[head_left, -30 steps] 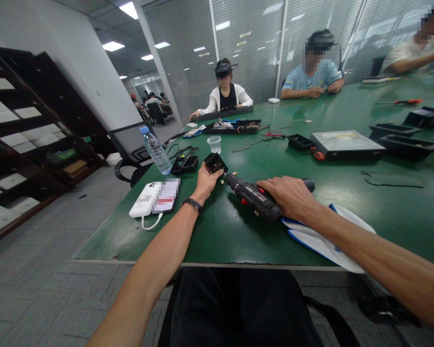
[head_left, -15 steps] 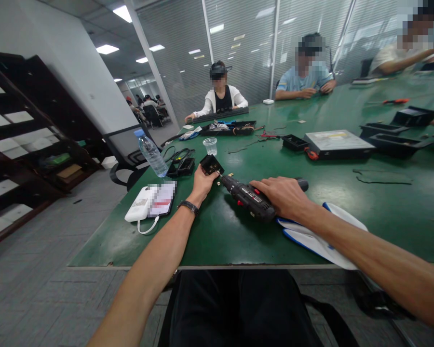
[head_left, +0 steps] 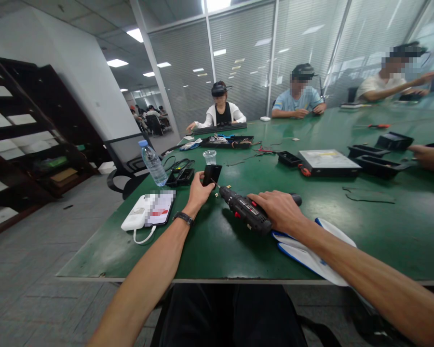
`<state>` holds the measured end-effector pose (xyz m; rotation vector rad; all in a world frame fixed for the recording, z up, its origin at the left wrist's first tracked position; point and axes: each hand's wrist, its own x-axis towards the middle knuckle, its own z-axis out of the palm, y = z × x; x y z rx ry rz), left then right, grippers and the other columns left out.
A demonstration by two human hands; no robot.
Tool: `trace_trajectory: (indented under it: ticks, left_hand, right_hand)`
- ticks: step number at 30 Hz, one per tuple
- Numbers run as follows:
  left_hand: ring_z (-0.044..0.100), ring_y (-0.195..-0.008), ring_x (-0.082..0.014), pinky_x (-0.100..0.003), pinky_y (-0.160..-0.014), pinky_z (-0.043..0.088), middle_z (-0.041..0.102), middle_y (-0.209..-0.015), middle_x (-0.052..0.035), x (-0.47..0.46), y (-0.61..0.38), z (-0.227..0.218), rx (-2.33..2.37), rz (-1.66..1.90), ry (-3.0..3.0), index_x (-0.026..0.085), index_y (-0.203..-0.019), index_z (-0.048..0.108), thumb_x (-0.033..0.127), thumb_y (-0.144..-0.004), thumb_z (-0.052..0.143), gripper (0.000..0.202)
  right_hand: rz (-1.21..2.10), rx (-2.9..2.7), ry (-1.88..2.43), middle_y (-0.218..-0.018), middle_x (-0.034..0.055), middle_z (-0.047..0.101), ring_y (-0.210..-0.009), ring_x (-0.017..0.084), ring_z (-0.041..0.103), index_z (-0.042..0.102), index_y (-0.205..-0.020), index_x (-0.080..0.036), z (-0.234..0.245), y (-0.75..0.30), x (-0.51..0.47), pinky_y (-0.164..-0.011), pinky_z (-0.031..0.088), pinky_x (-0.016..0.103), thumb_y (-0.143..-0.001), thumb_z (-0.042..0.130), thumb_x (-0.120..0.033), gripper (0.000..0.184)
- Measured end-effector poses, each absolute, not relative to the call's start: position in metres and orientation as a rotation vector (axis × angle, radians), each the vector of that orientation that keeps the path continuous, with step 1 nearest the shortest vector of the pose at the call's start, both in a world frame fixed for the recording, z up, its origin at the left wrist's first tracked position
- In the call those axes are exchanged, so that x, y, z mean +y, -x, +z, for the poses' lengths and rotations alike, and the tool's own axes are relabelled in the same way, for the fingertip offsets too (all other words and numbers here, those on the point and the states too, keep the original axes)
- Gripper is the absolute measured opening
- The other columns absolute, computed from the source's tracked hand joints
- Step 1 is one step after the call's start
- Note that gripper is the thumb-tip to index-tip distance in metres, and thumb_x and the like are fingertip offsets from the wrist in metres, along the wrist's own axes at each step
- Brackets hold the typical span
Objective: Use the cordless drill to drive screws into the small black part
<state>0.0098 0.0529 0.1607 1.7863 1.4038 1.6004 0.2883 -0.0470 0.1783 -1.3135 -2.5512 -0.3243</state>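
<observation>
— From the head view, what do we have?
— Our left hand [head_left: 198,190] is clamped on a small black part [head_left: 212,173], which stands on edge on the green counter [head_left: 217,250]. Our right hand [head_left: 278,209] is closed over the electric screwdriver [head_left: 244,212], held low, with its bit at the part's lower face.
— Which step is that?
— We judge it to be driver on screw. We cannot tell whether the bit is seated.
— What does the next move need?
— We think a firm left grip, with the bit kept in line. Loose brass pieces [head_left: 227,187] lie just beside the tip, and a white-and-blue glove [head_left: 311,250] lies under our right wrist.
</observation>
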Motion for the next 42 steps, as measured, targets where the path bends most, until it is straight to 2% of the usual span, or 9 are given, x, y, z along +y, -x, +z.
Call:
trace_trajectory:
  ticks: [7, 10, 17, 22, 25, 28, 32, 35, 42]
  left_hand:
    - [0.060, -0.089, -0.0187, -0.035, -0.090, 0.046, 0.066, -0.095, -0.0055, 0.0490, -0.0074, 0.1698, 1.411, 1.630, -1.689, 0.016, -0.095, 0.064, 0.014, -0.067, 0.066, 0.028]
    - [0.061, -0.090, -0.0187, -0.036, -0.089, 0.049, 0.066, -0.097, -0.0054, 0.0494, -0.0068, 0.1676, 1.353, 1.660, -1.584, 0.016, -0.097, 0.066, 0.017, -0.068, 0.065, 0.029]
    - [0.066, -0.089, -0.0203, -0.038, -0.074, 0.058, 0.064, -0.106, -0.0072, 0.0476, -0.0121, 0.1652, 1.083, 1.640, -1.294, 0.017, -0.105, 0.064, 0.025, -0.071, 0.064, 0.035]
    - [0.064, -0.085, -0.0189, -0.030, -0.063, 0.055, 0.064, -0.103, -0.0076, 0.0478, -0.0121, 0.1656, 1.094, 1.664, -1.365, 0.017, -0.108, 0.063, 0.031, -0.073, 0.067, 0.038]
    - [0.060, -0.078, -0.0150, -0.025, -0.059, 0.050, 0.063, -0.101, -0.0074, 0.0509, -0.0112, 0.1638, 1.145, 1.693, -1.409, 0.015, -0.106, 0.063, 0.028, -0.070, 0.069, 0.038]
    - [0.059, -0.077, -0.0140, -0.026, -0.062, 0.048, 0.064, -0.100, -0.0075, 0.0541, -0.0109, 0.1630, 1.187, 1.690, -1.409, 0.014, -0.106, 0.062, 0.021, -0.066, 0.069, 0.041]
    - [0.062, -0.082, -0.0157, -0.030, -0.076, 0.050, 0.066, -0.100, -0.0075, 0.0550, -0.0118, 0.1637, 1.190, 1.672, -1.423, 0.014, -0.106, 0.063, 0.014, -0.063, 0.068, 0.044]
    - [0.064, -0.089, -0.0170, -0.033, -0.086, 0.050, 0.067, -0.106, -0.0078, 0.0537, -0.0125, 0.1637, 1.134, 1.689, -1.462, 0.015, -0.107, 0.063, 0.012, -0.064, 0.067, 0.044]
    - [0.063, -0.096, -0.0192, -0.036, -0.090, 0.050, 0.067, -0.110, -0.0055, 0.0502, -0.0110, 0.1638, 1.184, 1.648, -1.600, 0.021, -0.115, 0.064, 0.009, -0.064, 0.066, 0.052]
  right_hand:
    - [-0.310, -2.572, 1.311, -0.098, 0.0078, 0.070, -0.084, 0.023, 0.062, 0.056, -0.127, -0.022, 0.1828, -0.2867, -0.0509, -0.072, 0.035, 0.032, -0.084, 0.057, -0.030, 0.044]
    - [-0.298, -2.572, 1.309, -0.098, 0.0079, 0.069, -0.085, 0.022, 0.062, 0.056, -0.127, -0.022, 0.1839, -0.2852, -0.0518, -0.073, 0.035, 0.032, -0.084, 0.057, -0.029, 0.044]
    - [-0.278, -2.570, 1.297, -0.100, 0.0081, 0.069, -0.087, 0.023, 0.061, 0.055, -0.128, -0.021, 0.1835, -0.2851, -0.0516, -0.075, 0.035, 0.033, -0.084, 0.057, -0.031, 0.045]
    - [-0.269, -2.559, 1.316, -0.100, 0.0079, 0.069, -0.087, 0.023, 0.061, 0.055, -0.128, -0.022, 0.1835, -0.2852, -0.0513, -0.076, 0.035, 0.032, -0.085, 0.055, -0.029, 0.043]
    - [-0.272, -2.554, 1.323, -0.100, 0.0074, 0.069, -0.087, 0.023, 0.061, 0.055, -0.128, -0.022, 0.1836, -0.2853, -0.0509, -0.075, 0.035, 0.032, -0.084, 0.056, -0.029, 0.044]
    - [-0.263, -2.552, 1.333, -0.100, 0.0074, 0.069, -0.088, 0.023, 0.062, 0.055, -0.128, -0.022, 0.1834, -0.2857, -0.0506, -0.075, 0.035, 0.032, -0.085, 0.056, -0.031, 0.044]
    - [-0.257, -2.549, 1.343, -0.103, 0.0083, 0.070, -0.092, 0.023, 0.062, 0.054, -0.128, -0.022, 0.1825, -0.2865, -0.0505, -0.076, 0.035, 0.032, -0.085, 0.056, -0.031, 0.044]
    - [-0.272, -2.540, 1.341, -0.102, 0.0077, 0.069, -0.092, 0.024, 0.062, 0.054, -0.129, -0.022, 0.1818, -0.2867, -0.0503, -0.075, 0.035, 0.032, -0.086, 0.055, -0.032, 0.044]
    - [-0.280, -2.538, 1.349, -0.102, 0.0090, 0.069, -0.093, 0.024, 0.062, 0.053, -0.131, -0.022, 0.1815, -0.2848, -0.0506, -0.074, 0.035, 0.032, -0.085, 0.057, -0.033, 0.048]
